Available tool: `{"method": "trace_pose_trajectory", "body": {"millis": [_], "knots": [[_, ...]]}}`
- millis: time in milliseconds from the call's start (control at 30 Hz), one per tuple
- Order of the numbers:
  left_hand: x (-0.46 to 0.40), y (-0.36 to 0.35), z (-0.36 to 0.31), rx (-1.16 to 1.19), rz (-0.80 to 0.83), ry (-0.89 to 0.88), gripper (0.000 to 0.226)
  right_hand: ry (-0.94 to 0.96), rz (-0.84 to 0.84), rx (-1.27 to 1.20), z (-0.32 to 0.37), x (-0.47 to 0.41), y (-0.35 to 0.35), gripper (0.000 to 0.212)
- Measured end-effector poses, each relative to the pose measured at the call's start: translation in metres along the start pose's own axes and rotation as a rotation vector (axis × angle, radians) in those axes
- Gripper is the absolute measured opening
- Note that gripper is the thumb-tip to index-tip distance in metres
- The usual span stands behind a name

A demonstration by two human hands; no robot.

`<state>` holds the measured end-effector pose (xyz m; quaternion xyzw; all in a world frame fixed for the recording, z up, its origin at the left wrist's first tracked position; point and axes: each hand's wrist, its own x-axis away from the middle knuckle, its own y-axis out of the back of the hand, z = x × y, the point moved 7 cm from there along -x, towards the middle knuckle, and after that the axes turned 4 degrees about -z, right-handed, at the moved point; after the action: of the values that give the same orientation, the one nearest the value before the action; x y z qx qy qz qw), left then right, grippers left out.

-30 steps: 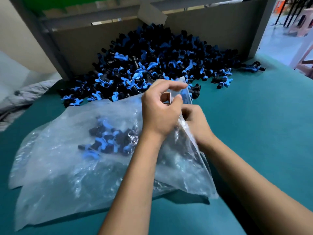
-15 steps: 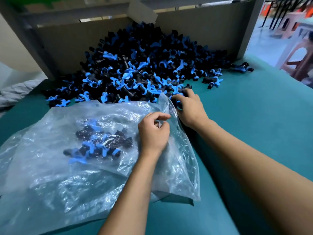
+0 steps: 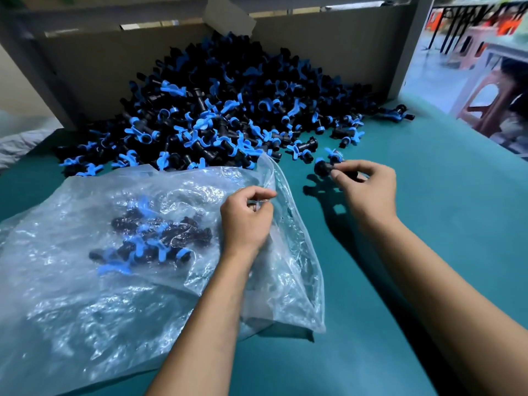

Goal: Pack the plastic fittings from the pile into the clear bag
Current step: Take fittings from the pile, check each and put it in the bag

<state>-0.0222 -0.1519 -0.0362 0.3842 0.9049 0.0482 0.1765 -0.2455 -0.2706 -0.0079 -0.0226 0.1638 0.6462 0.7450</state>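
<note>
A big pile of black and blue plastic fittings (image 3: 228, 110) lies at the back of the teal table. In front of it the clear bag (image 3: 85, 295) lies flat, with several fittings (image 3: 151, 238) inside. My left hand (image 3: 245, 221) pinches the bag's open edge near its top right corner. Right of the bag mouth, my right hand (image 3: 368, 190) pinches one black and blue fitting (image 3: 325, 165), held just above the table; its shadow falls below it.
A cardboard wall (image 3: 328, 44) backs the pile. Loose fittings (image 3: 395, 113) are scattered at the pile's right edge. The teal table (image 3: 428, 252) stretches to the right and front. Stools (image 3: 491, 101) stand beyond the right edge. Crumpled plastic (image 3: 20, 141) lies far left.
My right hand reached into the pile's edge, then drew back to the right holding a fitting. My left hand lowered and stayed on the bag's edge.
</note>
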Motion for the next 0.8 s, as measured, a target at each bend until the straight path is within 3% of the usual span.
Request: {"method": "trace_pose_trajectory", "body": {"millis": [100,200,300,400,633,800], "knots": [[-0.001,-0.002,0.002,0.061,0.009,0.042,0.015,-0.026,0.022,-0.318,0.0,0.016,-0.001,0.008],[-0.001,-0.008,0.005,0.224,0.091,0.13,0.039,0.043,0.243,-0.487,0.008,0.032,-0.019,0.019],[-0.001,-0.014,0.004,0.383,0.205,0.157,0.054,0.186,0.415,-0.452,0.02,0.042,-0.032,0.026],[-0.002,-0.014,0.004,0.328,0.223,0.093,0.043,0.299,0.464,-0.283,0.021,0.047,-0.04,0.027],[-0.003,-0.012,0.004,0.303,0.194,0.088,0.021,0.021,0.409,-0.395,0.005,0.044,-0.038,0.042],[-0.002,-0.012,0.004,0.276,0.191,0.09,0.014,-0.126,0.496,-0.427,-0.001,0.046,-0.043,0.015]]}}
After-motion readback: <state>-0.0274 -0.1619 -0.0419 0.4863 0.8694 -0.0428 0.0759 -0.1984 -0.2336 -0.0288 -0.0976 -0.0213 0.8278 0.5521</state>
